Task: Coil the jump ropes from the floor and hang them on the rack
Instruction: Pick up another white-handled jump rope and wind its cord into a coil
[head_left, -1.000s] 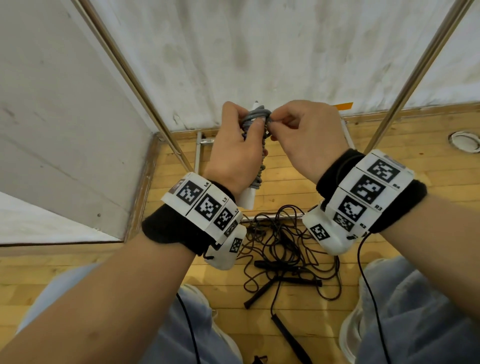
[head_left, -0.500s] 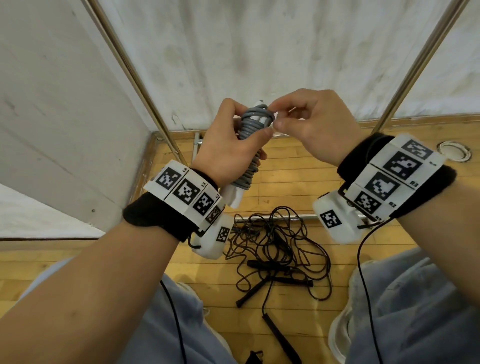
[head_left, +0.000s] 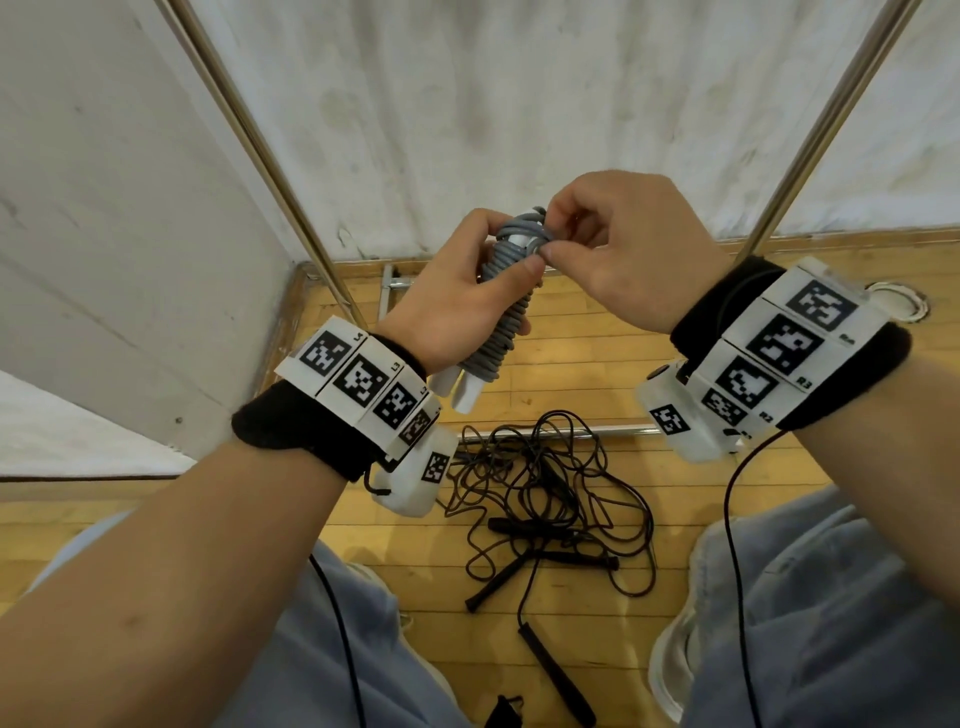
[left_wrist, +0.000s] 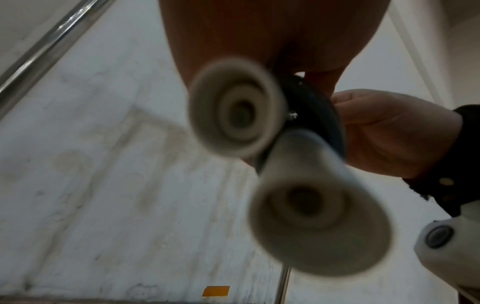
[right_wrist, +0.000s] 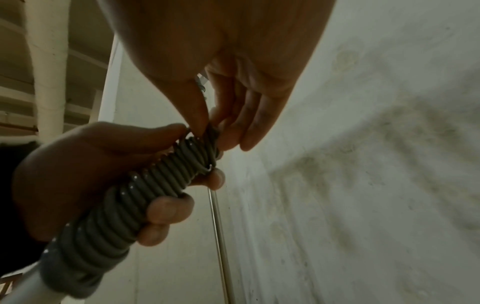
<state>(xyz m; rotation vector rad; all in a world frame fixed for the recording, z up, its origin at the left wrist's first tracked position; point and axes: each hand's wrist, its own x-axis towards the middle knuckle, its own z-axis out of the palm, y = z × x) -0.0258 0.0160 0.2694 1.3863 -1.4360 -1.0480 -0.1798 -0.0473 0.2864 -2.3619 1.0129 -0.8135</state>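
A grey jump rope (head_left: 506, 312) is wound tightly round its two white handles (head_left: 462, 389), held upright at chest height. My left hand (head_left: 467, 296) grips the middle of this bundle, thumb on the coils. My right hand (head_left: 587, 244) pinches the top turns of the grey cord (right_wrist: 210, 135) between thumb and forefinger. The left wrist view looks up at the two white handle ends (left_wrist: 236, 107), blurred. On the wooden floor below lie black jump ropes (head_left: 550, 499) in a loose tangle, with black handles (head_left: 556, 675).
Two slanted metal rack poles (head_left: 270, 156) (head_left: 815, 135) rise on either side before a white wall. A low rack bar (head_left: 613, 430) crosses the floor behind the tangle. My knees in blue trousers and white shoes (head_left: 670, 654) flank the ropes. A round floor fitting (head_left: 893, 299) sits far right.
Both hands have moved a little with the grey bundle, which now tilts more. My right fingers have shifted on the top coils and still pinch the cord.
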